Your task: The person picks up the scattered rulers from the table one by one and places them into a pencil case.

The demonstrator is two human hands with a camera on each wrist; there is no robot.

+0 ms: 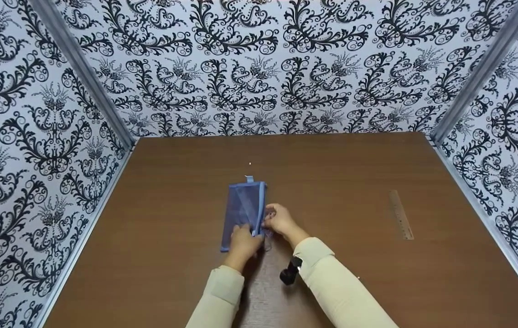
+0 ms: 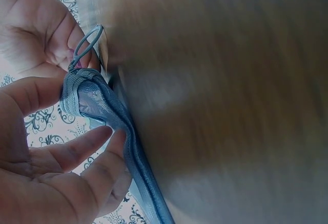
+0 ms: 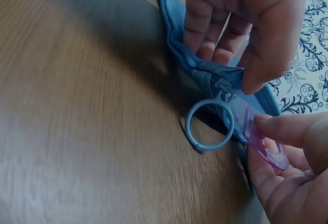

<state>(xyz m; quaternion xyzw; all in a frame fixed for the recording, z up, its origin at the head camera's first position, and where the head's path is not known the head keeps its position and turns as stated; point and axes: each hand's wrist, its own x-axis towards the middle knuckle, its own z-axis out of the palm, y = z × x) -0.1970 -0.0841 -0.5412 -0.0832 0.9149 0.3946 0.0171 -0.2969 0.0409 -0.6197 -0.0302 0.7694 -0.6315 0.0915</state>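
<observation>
A blue mesh zipper pouch (image 1: 240,205) lies on the table, a ring pull (image 3: 192,126) hanging from its zipper. My left hand (image 1: 244,241) pinches the pouch near its zipper end, thumb on one side and fingers on the other, as the left wrist view (image 2: 66,178) also shows. At the zipper edge, my right hand (image 1: 282,221) pinches a purple see-through plastic piece (image 3: 279,161) between thumb and fingers. Part of that piece is hidden by the fingers and overlaps the pouch's edge; its exact kind I cannot tell.
A ruler (image 1: 400,214) lies on the brown table (image 1: 332,182) to the right. Patterned walls (image 1: 259,68) stand around the table's back and sides. A black device (image 1: 290,272) sits at the right wrist.
</observation>
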